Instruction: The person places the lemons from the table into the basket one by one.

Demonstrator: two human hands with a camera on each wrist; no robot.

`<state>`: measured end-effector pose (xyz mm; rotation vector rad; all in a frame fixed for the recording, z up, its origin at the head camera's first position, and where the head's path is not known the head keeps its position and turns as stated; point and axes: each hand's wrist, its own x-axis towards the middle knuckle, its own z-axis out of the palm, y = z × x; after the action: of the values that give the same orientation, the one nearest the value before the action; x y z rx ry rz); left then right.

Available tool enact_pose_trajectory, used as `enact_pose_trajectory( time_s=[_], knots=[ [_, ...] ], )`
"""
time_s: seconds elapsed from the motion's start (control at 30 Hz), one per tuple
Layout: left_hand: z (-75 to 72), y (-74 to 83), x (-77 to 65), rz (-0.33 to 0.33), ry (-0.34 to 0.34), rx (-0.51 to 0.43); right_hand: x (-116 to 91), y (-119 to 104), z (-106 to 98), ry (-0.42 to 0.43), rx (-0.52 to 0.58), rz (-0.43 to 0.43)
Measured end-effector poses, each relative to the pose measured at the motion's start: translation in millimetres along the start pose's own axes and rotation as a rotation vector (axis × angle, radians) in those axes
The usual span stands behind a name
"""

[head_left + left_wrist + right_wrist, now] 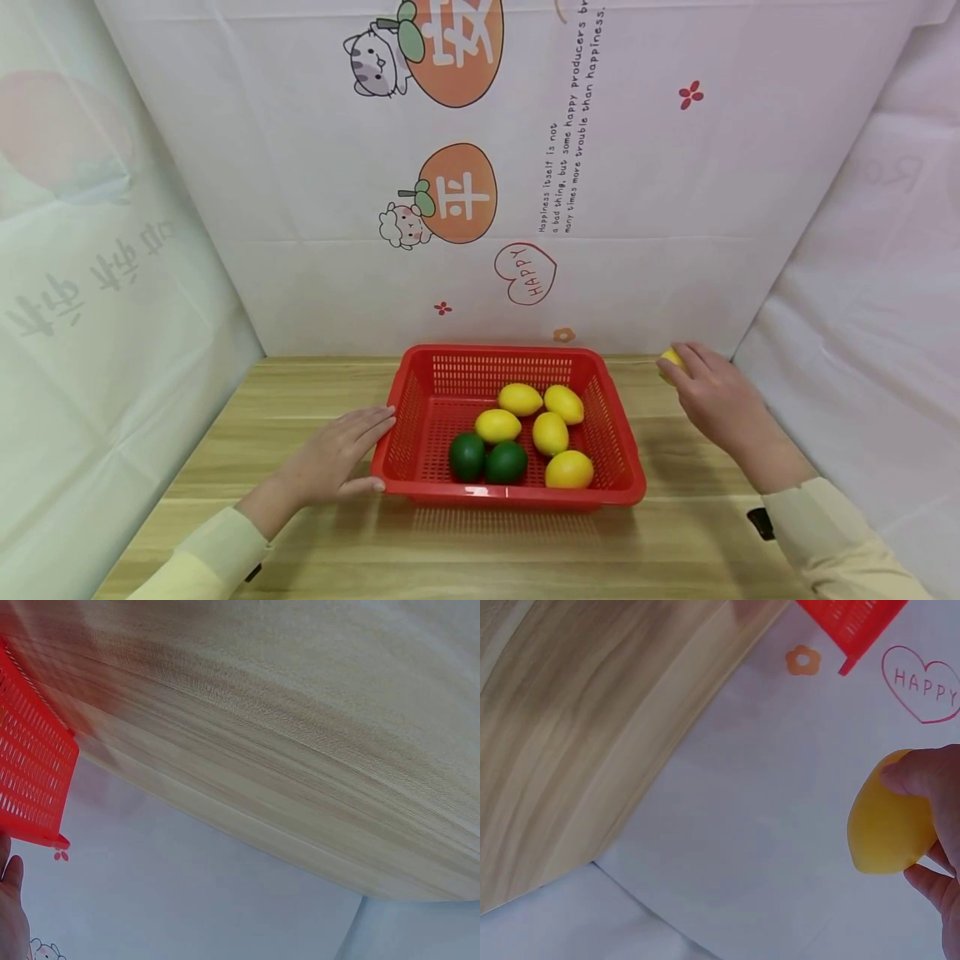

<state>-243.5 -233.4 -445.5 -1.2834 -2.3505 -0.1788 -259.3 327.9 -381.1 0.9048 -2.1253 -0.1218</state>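
My right hand (716, 402) pinches a yellow lemon (885, 821) between thumb and fingers, out to the right of the basket and above the wooden table. The red plastic basket (517, 497) stands in the middle of the head view. Inside it lie several lemons (498, 426), mostly toward its right half, and two dark green oval fruits (506, 463) near the front wall. My left hand (337, 454) rests against the basket's left rim, its fingers fairly straight and the thumb at the front left corner.
Light wood table (315, 392) runs beneath everything. A white printed cloth (637, 208) rises behind it, with further white cloth (885, 317) at both sides. A small black object (761, 523) shows beside the right sleeve.
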Motion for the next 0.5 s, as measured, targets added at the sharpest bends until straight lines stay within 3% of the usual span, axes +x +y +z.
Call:
enact_pose_trajectory(
  time_s=[0.5],
  knots=[
    [-0.5,0.9,0.2,0.008,0.014,0.001,28,-25,-16,0.016,-0.015,-0.044]
  ],
)
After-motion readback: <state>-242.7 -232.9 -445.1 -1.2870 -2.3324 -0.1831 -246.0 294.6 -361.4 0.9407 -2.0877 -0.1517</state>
